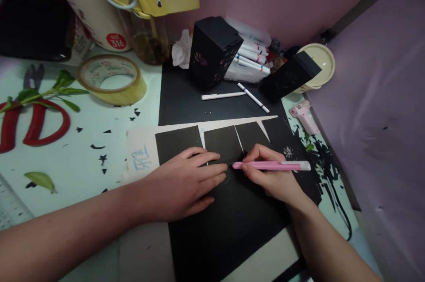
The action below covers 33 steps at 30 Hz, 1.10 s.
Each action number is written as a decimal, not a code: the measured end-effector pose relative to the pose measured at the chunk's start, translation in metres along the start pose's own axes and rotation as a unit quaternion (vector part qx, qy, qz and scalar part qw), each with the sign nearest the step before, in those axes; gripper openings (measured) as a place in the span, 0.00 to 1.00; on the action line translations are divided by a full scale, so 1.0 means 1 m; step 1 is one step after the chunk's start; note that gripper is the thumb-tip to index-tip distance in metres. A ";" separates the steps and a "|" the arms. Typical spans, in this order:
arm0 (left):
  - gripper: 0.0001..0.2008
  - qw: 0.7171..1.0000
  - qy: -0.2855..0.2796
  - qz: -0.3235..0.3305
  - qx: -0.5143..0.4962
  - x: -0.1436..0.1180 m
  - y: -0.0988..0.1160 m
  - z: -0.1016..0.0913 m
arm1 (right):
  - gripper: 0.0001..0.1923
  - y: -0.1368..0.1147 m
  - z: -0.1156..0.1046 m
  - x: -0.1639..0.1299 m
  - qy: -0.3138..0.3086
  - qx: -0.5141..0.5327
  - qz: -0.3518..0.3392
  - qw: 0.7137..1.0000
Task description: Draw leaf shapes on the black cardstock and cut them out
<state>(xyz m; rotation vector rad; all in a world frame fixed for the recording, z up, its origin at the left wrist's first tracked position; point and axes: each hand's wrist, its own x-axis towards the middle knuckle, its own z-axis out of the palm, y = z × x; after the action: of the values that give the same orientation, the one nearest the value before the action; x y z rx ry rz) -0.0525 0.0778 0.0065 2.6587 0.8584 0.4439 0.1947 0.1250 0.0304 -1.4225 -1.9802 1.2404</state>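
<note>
pink craft knife [270, 165], level, tip on flat black paper [229, 224]

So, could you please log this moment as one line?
left hand: flat on black paper | right hand: holds pink craft knife, tip on paper

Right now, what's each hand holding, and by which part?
Right hand holds a pink craft knife, fingers pinched near its tip end, tip on the black paper. Left hand holds nothing; it lies flat, pressing the paper down.
</note>
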 end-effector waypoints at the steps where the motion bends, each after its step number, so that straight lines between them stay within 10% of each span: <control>1: 0.19 1.000 -0.001 0.000 -0.001 0.000 0.000 0.000 | 0.11 0.000 0.000 0.000 0.003 -0.001 -0.001 1.000; 33: 0.19 1.000 0.012 0.012 -0.009 0.002 0.000 0.000 | 0.07 0.002 -0.005 0.004 0.025 0.018 -0.022 0.999</control>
<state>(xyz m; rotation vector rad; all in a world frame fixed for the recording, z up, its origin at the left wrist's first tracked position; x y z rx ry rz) -0.0512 0.0787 0.0073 2.6552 0.8253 0.4880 0.1981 0.1309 0.0303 -1.3712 -1.9350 1.2031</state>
